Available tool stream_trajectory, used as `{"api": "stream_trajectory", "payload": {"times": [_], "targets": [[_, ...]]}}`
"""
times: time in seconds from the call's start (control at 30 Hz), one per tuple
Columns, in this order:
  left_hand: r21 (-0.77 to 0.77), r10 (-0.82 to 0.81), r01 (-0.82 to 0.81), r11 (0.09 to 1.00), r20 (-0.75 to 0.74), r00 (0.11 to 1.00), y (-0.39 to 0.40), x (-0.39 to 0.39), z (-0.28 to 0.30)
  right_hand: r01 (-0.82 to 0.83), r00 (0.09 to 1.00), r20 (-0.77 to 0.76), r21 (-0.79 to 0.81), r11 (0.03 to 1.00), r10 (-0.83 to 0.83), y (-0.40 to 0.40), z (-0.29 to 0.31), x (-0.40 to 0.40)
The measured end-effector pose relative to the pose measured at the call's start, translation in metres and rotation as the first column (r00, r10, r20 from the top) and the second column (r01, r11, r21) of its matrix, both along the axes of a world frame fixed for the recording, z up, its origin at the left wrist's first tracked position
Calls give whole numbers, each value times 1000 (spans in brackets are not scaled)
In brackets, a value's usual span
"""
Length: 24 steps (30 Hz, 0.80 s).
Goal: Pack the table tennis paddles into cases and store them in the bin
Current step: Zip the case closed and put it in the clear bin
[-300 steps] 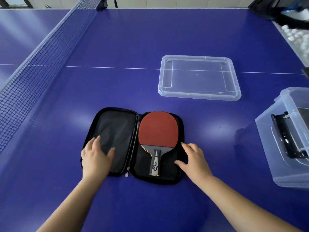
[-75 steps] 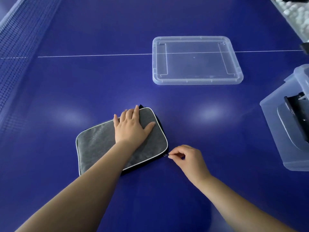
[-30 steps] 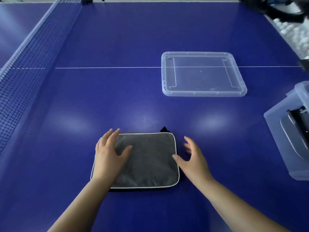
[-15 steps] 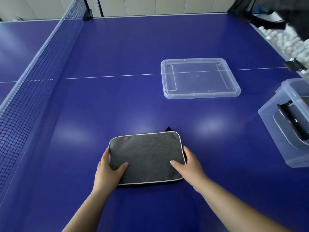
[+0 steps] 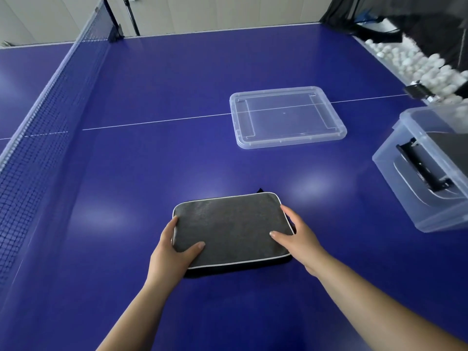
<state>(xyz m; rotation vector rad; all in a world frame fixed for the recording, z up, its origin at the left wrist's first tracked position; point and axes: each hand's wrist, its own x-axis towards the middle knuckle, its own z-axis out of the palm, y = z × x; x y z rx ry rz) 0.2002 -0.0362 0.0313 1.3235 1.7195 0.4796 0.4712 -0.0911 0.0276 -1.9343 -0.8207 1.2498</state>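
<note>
Case (image 5: pixel 231 228) of grey fabric with white piping, closed, lying flat on the blue bench (image 5: pixel 157 79) near its front edge. No brand, label or other writing can be read anywhere on the case or on the things around it. Left hand (image 5: pixel 172 252) grips the case at its left edge, thumb on the top face and fingers curled under the side. Right hand (image 5: pixel 297 236) grips the right edge in the same way, thumb laid on top, fingers wrapped around the side. A small black tab (image 5: pixel 260 190) projects from the far edge of the case. Clear plastic lid (image 5: pixel 287 116) lies flat farther back, well apart from the case, across the white centre line (image 5: pixel 152 122). Clear plastic bin (image 5: pixel 428 171) stands at the right, tilted in the wide-angle view, with a black latch (image 5: pixel 417 165) on its near wall and a dark object inside that cannot be identified. Net (image 5: pixel 48 117) runs along the left. White balls (image 5: pixel 410 62) are heaped at the far right edge.
</note>
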Motion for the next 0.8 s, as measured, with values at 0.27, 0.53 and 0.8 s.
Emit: {"api": "stream_trajectory", "payload": {"times": [0.27, 0.53, 0.8], "targets": [[96, -169, 165, 982, 38, 985, -5, 52, 30, 156, 986, 38, 83, 984, -160, -35, 33, 50], [192, -266, 247, 950, 79, 961, -25, 125, 77, 277, 952, 80, 193, 941, -296, -81, 84, 116], [272, -277, 238, 932, 116, 954, -66, 210, 112, 272, 952, 65, 275, 922, -300, -126, 126, 205]]}}
